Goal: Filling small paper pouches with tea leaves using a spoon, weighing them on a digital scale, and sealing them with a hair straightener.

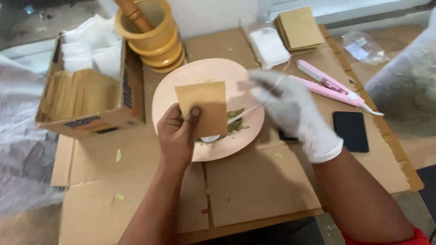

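My left hand (178, 131), bare, holds a small brown paper pouch (202, 106) upright over a pink plate (172, 88). My right hand (290, 106), in a white glove, grips a thin white spoon (243, 114) whose tip points toward the pouch's lower edge. A small heap of dried green herb (236, 126) lies on the plate just below the pouch. The spoon's bowl is hidden behind the pouch.
A cardboard box (131, 97) of brown pouches and white bags stands at left. A yellow mortar with a pestle (152, 27) sits behind the plate. At right lie a pink sealer (329, 86), a black pad (350, 131), a stack of brown pouches (299, 28) and white bags (270, 45).
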